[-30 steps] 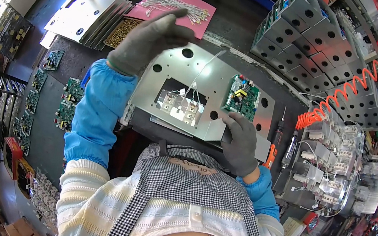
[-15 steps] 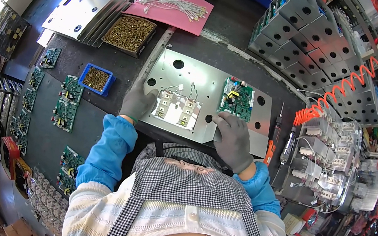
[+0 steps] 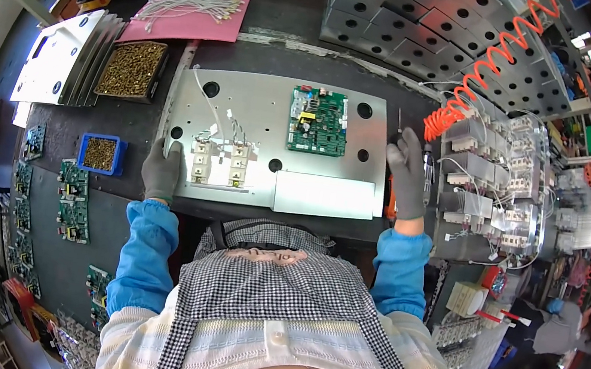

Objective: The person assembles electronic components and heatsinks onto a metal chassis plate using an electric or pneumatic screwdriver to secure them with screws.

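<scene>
A silver metal plate [image 3: 337,100] with round black holes lies on the bench in front of me. At its left edge is my gloved left hand [image 3: 162,170], closed on the edge with the thumb on top. Two white terminal modules [image 3: 238,165] with wires sit on its left part, and a green circuit board [image 3: 319,121] is on its right part. Beyond the right edge, my gloved right hand [image 3: 409,178] is over an orange-handled screwdriver [image 3: 390,200], thumb and fingers apart. The hand hides most of that tool. A silver power driver [image 3: 427,174] lies just right of it.
Left are a blue tray [image 3: 120,158] and a larger box [image 3: 153,93] of brass-coloured fasteners, stacked plates [image 3: 53,52] and circuit boards [image 3: 74,202]. White cables lie on a pink sheet [image 3: 185,27]. Grey metal housings [image 3: 409,19], a red coiled hose [image 3: 489,68] and wired assemblies [image 3: 471,168] stand right.
My right hand has left the plate's front part and moved right to the screwdriver. My left hand stays at the left edge. The plate now looks straighter as the view has shifted.
</scene>
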The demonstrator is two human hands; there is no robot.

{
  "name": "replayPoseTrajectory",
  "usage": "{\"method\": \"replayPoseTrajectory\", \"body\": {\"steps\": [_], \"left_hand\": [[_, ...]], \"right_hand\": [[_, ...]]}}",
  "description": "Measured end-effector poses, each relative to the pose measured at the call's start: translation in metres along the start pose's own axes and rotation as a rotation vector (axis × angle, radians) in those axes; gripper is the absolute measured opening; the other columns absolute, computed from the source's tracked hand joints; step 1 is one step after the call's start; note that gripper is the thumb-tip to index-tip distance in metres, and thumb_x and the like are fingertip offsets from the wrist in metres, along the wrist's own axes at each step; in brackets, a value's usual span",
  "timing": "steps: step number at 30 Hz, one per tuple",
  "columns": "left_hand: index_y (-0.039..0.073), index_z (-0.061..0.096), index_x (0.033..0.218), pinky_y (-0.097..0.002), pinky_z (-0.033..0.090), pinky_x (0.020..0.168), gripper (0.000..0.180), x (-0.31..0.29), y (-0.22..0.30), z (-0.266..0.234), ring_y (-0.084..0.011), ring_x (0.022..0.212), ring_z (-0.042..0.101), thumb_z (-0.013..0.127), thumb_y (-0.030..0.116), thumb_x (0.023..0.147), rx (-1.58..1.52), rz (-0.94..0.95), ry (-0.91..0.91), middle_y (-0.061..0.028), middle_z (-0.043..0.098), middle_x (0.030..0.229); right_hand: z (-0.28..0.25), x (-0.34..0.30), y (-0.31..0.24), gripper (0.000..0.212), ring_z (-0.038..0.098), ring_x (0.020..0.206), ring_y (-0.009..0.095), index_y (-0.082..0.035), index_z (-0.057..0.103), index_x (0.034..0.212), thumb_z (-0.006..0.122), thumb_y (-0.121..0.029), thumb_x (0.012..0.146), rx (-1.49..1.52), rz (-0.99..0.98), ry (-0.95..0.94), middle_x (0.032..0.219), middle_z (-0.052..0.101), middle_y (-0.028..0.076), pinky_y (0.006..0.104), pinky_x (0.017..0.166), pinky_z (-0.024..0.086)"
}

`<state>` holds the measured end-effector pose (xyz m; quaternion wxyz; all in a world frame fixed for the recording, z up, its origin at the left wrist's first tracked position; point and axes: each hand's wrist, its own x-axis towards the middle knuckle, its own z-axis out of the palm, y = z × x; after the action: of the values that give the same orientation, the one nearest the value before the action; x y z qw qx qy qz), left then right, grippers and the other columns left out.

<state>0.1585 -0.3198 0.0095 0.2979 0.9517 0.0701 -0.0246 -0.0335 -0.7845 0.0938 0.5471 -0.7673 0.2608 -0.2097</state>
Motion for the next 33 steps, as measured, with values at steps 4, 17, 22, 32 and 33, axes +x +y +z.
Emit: {"method": "replayPoseTrajectory", "body": {"steps": [4,17,22,32,33], "left_hand": [[0.009,0.064,0.136,-0.0463,0.051,0.1,0.056,-0.003,0.009,-0.003,-0.0449,0.117,0.065,0.063,0.047,0.094,0.026,-0.033,-0.023,-0.0281,0.07,0.12],[-0.001,0.074,0.113,-0.0392,0.054,0.087,0.05,0.024,-0.011,0.01,-0.0347,0.096,0.074,0.069,0.044,0.092,-0.268,-0.136,-0.124,-0.0233,0.075,0.099],[-0.002,0.074,0.112,-0.0382,0.054,0.086,0.049,0.026,-0.012,0.006,-0.0347,0.093,0.073,0.069,0.043,0.092,-0.25,-0.114,-0.112,-0.0234,0.075,0.098],[-0.003,0.071,0.123,-0.0361,0.053,0.091,0.055,0.02,-0.012,0.007,-0.034,0.102,0.073,0.07,0.042,0.091,-0.24,-0.158,-0.141,-0.0245,0.075,0.109],[-0.003,0.071,0.123,-0.0361,0.053,0.091,0.055,0.02,-0.012,0.008,-0.034,0.102,0.073,0.07,0.042,0.091,-0.241,-0.158,-0.143,-0.0245,0.075,0.109]], "right_hand": [[-0.018,0.012,0.089,0.05,0.053,0.136,0.024,0.004,0.058,0.14,0.056,-0.032,0.105,-0.019,0.09,-0.241,0.142,0.061,0.015,0.0347,0.112,0.039],[-0.015,-0.008,0.123,0.047,0.064,0.117,0.023,0.001,0.056,0.144,0.059,-0.013,0.099,0.696,0.488,-0.262,0.133,0.065,0.012,0.0352,0.104,0.049],[-0.01,-0.009,0.128,0.052,0.063,0.124,0.028,0.002,0.049,0.149,0.056,-0.014,0.099,0.641,0.414,-0.3,0.138,0.062,0.016,0.0372,0.107,0.049],[-0.007,-0.006,0.119,0.051,0.062,0.124,0.026,0.002,0.05,0.148,0.054,-0.008,0.099,0.544,0.438,-0.269,0.139,0.062,0.015,0.0361,0.108,0.047],[-0.008,-0.006,0.119,0.051,0.062,0.124,0.026,0.002,0.049,0.149,0.054,-0.008,0.099,0.545,0.435,-0.274,0.139,0.061,0.015,0.036,0.108,0.047]]}}
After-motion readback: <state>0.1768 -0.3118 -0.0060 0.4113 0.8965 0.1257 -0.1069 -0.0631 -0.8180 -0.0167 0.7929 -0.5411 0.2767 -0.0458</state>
